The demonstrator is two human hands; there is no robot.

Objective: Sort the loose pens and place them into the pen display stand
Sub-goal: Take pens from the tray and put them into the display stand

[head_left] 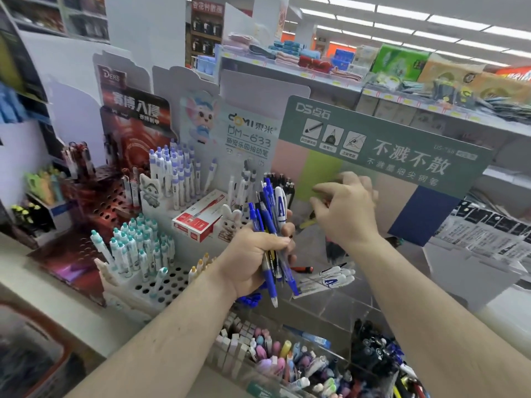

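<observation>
At left of centre, white pens (175,173) stand upright in the holed pen display stand (166,282). In the middle of the frame the left hand (255,254) clutches a bundle of blue pens (267,225), fingers curled round the barrels. These look light, stiff and smooth, so likely to slide; each is best drawn out by its upper barrel. Right of centre, the right hand (342,208) hovers blurred, fingers curled; whether it pinches anything cannot be told.

right hand (344,208) blurred, its grip unclear
</observation>
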